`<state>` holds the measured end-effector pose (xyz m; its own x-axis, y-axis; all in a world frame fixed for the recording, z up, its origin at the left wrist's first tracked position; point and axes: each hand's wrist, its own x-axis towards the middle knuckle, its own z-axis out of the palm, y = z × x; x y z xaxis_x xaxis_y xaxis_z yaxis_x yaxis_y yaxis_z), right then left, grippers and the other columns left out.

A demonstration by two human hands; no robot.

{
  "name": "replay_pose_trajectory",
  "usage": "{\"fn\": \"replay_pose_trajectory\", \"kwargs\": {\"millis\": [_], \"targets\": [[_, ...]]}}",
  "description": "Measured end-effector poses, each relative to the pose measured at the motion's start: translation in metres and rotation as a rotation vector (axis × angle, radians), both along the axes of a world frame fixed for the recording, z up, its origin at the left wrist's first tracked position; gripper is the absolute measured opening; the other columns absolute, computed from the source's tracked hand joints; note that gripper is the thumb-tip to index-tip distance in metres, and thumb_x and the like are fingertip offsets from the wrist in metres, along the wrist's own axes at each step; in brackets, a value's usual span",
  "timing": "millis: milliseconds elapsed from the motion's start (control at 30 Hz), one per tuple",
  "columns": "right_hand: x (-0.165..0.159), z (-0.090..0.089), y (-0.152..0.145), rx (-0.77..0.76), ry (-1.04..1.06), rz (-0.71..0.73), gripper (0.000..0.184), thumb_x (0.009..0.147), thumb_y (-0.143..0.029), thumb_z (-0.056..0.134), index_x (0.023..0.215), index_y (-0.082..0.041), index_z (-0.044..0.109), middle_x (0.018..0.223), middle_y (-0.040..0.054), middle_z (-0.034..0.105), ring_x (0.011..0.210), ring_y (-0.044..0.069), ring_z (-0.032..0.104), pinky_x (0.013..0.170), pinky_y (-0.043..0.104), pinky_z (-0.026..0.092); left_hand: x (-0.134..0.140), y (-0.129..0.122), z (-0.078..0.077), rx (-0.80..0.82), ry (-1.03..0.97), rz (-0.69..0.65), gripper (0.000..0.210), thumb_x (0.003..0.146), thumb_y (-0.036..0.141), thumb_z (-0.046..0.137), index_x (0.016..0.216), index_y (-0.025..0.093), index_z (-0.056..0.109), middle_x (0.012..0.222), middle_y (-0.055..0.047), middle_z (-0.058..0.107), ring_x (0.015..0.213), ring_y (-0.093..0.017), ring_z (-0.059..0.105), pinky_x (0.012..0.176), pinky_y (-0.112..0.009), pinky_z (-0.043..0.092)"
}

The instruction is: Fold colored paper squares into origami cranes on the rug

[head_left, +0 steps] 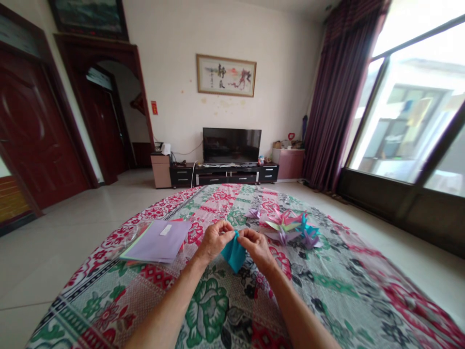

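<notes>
Left hand, right hand: grip pinching blue paper by its top, over clothed desk. Uneven tugging might tear or skew it. Beyond: paper stack left, folded shapes right; careless right elbow-room could crush those.

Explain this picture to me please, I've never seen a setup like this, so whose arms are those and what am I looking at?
There's no machine here: these are a person's bare arms, seen by a camera worn on their head, looking forward and down. The left hand and right hand pinch the top of a piece of blue paper between them. Below is a table covered with a flowered cloth. To the left lies a stack of paper sheets, purple on top; to the right, a cluster of colorful folded paper shapes. A television stands beyond.
</notes>
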<state>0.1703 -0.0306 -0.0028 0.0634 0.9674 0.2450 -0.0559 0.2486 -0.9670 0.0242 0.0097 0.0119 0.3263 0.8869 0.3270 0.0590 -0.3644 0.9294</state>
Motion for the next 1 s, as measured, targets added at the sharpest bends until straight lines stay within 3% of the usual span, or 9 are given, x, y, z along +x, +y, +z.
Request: {"fn": "replay_pose_trajectory", "kwargs": {"millis": [567, 733, 1000], "targets": [[0.0000, -0.0004, 0.0024, 0.067, 0.033, -0.109, 0.026, 0.062, -0.039, 0.068, 0.065, -0.016, 0.055, 0.054, -0.0048, 0.045, 0.049, 0.007, 0.038, 0.047, 0.021, 0.032, -0.0008, -0.0064, 0.0102, 0.171, 0.146, 0.107, 0.021, 0.072, 0.033, 0.054, 0.066, 0.015, 0.065, 0.064, -0.001, 0.060, 0.059, -0.012, 0.051, 0.055, -0.022, 0.038], [-0.0016, 0.0052, -0.0014, 0.077, 0.025, -0.126, 0.026, 0.062, -0.039, 0.068, 0.063, -0.017, 0.055, 0.053, -0.0047, 0.045, 0.049, 0.007, 0.037, 0.047, 0.021, 0.032, -0.0006, -0.0035, 0.0083, 0.126, 0.166, 0.159, 0.023, 0.071, 0.034, 0.055, 0.065, 0.016, 0.067, 0.060, -0.001, 0.061, 0.058, -0.014, 0.051, 0.055, -0.023, 0.038], [-0.0006, 0.0013, 0.0018, 0.076, 0.036, -0.115, 0.025, 0.062, -0.038, 0.068, 0.063, -0.017, 0.054, 0.052, -0.0052, 0.045, 0.048, 0.007, 0.038, 0.047, 0.021, 0.031, 0.0022, 0.0011, 0.0052, 0.262, 0.219, 0.158, 0.010, 0.069, 0.023, 0.059, 0.065, 0.018, 0.066, 0.084, -0.005, 0.065, 0.081, -0.017, 0.059, 0.072, -0.025, 0.043]]}}
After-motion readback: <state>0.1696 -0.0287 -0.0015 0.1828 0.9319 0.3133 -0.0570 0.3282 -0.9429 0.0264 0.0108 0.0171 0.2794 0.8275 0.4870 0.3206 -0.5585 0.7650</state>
